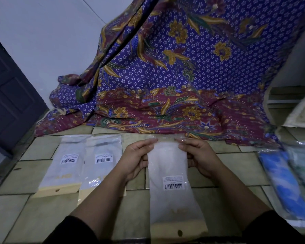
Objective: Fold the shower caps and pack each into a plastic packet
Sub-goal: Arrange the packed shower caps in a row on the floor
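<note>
A clear plastic packet (171,199) with a barcode label and a folded white shower cap inside lies lengthwise on the tiled floor in front of me. My left hand (136,159) pinches its upper left edge. My right hand (199,155) pinches the upper right edge, at the clear top flap. Two more packed packets (67,166) (102,164) lie side by side to the left, each with a barcode label and a cream header card at its near end.
A purple and maroon batik cloth (165,85) hangs over the back and spreads onto the tiled floor (42,208). Blue and green packaged items (285,182) lie at the right. A dark door (11,95) stands at the left, white shelving (289,103) at the right.
</note>
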